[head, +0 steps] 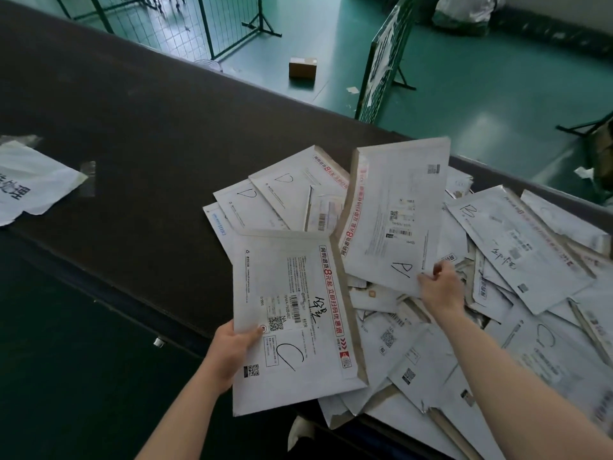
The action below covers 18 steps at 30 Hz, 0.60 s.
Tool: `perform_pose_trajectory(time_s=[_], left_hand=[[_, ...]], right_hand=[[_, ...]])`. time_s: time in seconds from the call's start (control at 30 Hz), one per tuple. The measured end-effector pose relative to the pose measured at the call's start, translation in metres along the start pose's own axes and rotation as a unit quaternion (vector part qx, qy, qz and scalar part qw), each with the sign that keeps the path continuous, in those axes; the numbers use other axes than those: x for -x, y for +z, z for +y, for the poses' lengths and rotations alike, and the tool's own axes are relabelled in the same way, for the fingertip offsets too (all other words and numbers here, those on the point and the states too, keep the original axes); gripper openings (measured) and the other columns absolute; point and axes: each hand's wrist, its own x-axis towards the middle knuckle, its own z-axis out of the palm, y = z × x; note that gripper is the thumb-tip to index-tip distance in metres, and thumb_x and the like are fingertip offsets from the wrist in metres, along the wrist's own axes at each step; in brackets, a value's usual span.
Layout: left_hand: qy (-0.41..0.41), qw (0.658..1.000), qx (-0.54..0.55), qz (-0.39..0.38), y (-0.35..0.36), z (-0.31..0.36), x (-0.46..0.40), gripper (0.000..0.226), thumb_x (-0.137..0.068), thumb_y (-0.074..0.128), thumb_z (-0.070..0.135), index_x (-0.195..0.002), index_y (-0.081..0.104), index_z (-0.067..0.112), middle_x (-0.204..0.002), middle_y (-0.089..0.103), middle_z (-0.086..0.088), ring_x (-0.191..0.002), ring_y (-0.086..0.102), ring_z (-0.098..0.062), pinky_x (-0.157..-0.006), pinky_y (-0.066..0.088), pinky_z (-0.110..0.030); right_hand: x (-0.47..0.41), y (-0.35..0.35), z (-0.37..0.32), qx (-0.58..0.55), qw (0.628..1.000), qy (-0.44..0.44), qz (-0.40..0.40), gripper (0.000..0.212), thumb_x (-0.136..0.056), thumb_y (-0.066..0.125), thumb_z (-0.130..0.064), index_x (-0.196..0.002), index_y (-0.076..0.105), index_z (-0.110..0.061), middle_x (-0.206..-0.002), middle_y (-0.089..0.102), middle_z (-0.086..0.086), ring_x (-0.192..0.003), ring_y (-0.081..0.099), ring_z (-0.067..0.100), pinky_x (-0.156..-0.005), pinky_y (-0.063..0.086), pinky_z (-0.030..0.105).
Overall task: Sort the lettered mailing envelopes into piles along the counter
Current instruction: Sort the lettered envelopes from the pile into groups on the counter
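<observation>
My left hand [232, 350] grips the near left corner of a white envelope marked C [292, 313], held above the dark counter [132, 144]. My right hand [439, 287] pinches the near edge of another white envelope marked D [394, 214], lifted and tilted over the heap. Behind them a small pile of envelopes marked D [285, 197] lies fanned on the counter. A large loose heap of lettered envelopes [517, 293] covers the counter's right end, with one marked B [510, 240] on top.
A white sheet with printed characters [30, 184] is taped to the counter at far left. Beyond the counter lie a green floor, wire fence panels [229, 24], a green signboard [384, 58] and a small cardboard box [302, 67].
</observation>
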Motion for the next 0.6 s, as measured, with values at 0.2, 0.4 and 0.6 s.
perform_pose_trajectory(time_s=[0.2, 0.4, 0.6], left_hand=[[-0.009, 1.000, -0.016, -0.009, 0.032, 0.001, -0.006, 0.016, -0.098, 0.060, 0.001, -0.111, 0.065, 0.009, -0.095, 0.078, -0.016, -0.087, 0.075, -0.038, -0.074, 0.061, -0.051], [-0.008, 1.000, -0.003, -0.012, 0.065, 0.001, -0.006, 0.012, -0.098, 0.059, -0.002, -0.105, 0.066, 0.005, -0.092, 0.078, -0.016, -0.084, 0.075, -0.037, -0.069, 0.060, -0.047], [-0.003, 1.000, 0.005, -0.008, 0.087, -0.006, 0.006, 0.014, -0.097, 0.063, 0.001, -0.110, 0.066, 0.005, -0.093, 0.078, -0.014, -0.082, 0.075, -0.034, -0.064, 0.061, -0.044]], right_hand=[[0.004, -0.053, 0.029, -0.127, 0.983, 0.050, 0.123, 0.024, -0.095, 0.069, -0.013, -0.115, 0.057, -0.005, -0.102, 0.062, 0.015, -0.090, 0.061, 0.032, -0.079, 0.050, 0.041], [0.026, -0.054, 0.057, -0.349, 0.922, 0.139, 0.090, 0.012, -0.091, 0.073, -0.012, -0.097, 0.064, -0.015, -0.100, 0.070, 0.009, -0.095, 0.069, 0.035, -0.092, 0.057, 0.048], [0.083, -0.026, 0.071, -0.377, 0.896, 0.186, -0.142, 0.033, -0.090, 0.064, 0.013, -0.117, 0.065, -0.007, -0.109, 0.075, 0.013, -0.097, 0.072, 0.036, -0.084, 0.059, 0.049]])
